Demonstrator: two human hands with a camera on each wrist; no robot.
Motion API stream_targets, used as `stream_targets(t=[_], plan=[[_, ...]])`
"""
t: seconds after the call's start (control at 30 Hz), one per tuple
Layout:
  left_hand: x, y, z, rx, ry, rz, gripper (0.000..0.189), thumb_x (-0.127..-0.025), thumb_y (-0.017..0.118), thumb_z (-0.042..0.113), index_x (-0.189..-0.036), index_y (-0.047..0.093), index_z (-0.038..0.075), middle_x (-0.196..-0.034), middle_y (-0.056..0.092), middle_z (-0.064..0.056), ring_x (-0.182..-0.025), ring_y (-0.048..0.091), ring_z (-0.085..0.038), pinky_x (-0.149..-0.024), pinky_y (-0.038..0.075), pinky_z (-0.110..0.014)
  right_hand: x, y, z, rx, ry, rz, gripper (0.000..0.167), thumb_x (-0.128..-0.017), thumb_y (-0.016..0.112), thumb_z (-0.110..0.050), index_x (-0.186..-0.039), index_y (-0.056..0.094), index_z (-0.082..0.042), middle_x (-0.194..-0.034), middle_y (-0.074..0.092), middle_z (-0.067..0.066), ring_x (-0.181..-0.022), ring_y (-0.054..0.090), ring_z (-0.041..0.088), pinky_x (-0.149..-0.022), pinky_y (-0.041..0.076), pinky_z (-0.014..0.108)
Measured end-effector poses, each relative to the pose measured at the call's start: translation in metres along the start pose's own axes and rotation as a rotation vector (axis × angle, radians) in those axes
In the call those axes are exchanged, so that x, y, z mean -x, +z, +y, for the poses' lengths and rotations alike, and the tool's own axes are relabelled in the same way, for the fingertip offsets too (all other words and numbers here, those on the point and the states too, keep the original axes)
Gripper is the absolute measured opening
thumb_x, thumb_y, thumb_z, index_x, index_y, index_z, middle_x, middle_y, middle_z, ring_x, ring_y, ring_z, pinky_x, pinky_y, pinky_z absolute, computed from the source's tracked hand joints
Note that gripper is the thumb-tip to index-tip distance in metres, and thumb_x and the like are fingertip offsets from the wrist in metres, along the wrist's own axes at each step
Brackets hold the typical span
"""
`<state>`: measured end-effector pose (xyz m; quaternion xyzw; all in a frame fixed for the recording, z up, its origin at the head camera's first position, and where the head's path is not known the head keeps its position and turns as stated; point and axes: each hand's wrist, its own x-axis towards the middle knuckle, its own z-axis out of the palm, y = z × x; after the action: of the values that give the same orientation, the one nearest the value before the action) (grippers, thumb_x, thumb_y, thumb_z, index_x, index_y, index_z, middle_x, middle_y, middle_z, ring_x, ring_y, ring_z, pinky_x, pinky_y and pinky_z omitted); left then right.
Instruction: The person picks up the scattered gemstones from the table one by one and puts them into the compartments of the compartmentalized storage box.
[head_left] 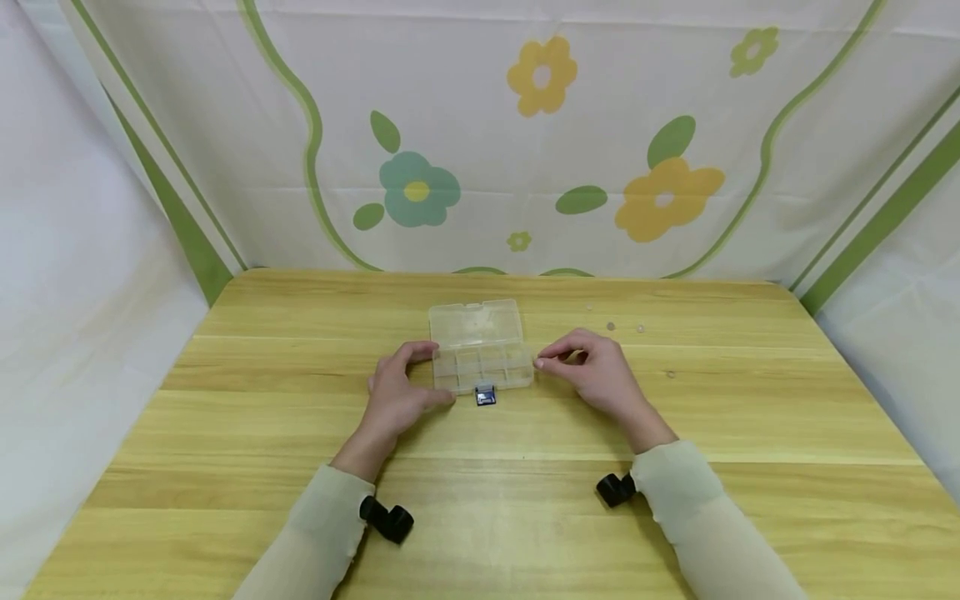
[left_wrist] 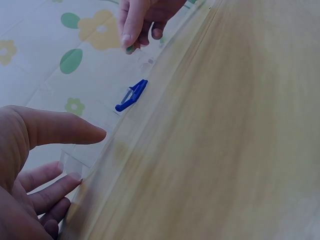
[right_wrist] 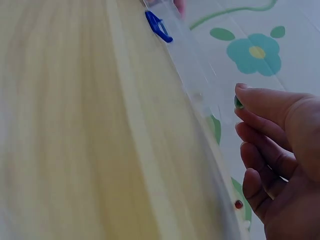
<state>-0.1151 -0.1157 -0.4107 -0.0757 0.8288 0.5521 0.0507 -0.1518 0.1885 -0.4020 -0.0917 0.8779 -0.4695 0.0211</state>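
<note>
A transparent plastic compartment box point(head_left: 482, 365) stands on the table with its lid point(head_left: 476, 323) raised towards the back. The blue latch point(head_left: 486, 396) sticks out at its front side. My left hand point(head_left: 397, 396) holds the box's left end, thumb at the front corner and index finger at the back corner. Just off the box's right end, my right hand point(head_left: 596, 371) pinches a small green bead-like piece point(right_wrist: 238, 102) between thumb and index finger. Its other fingers are loosely curled, as the right wrist view shows.
Several small round pieces lie right of the box, among them a dark one point(head_left: 611, 326), a pale one point(head_left: 641, 328) and one nearer the front point(head_left: 671, 374). A small red piece point(right_wrist: 239, 204) shows below the right hand. A flowered curtain point(head_left: 480, 125) hangs behind the wooden table point(head_left: 480, 517).
</note>
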Motion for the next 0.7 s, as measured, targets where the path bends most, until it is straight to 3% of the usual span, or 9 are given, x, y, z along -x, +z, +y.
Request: stream_targets(t=[0.7], plan=[[0.001, 0.0, 0.0, 0.012, -0.008, 0.003, 0.076, -0.074, 0.092, 0.008, -0.144, 0.063, 0.02, -0.149, 0.064, -0.004, -0.143, 0.031, -0.033, -0.111, 0.025, -0.051, -0.005, 0.031, -0.023, 0.003, -0.082, -0.034, 0.008, -0.09, 0.089, -0.028, -0.096, 0.085, -0.025, -0.099, 0.074, -0.004, -0.089, 0.061, 0.019, -0.077, 0.052, 0.031]])
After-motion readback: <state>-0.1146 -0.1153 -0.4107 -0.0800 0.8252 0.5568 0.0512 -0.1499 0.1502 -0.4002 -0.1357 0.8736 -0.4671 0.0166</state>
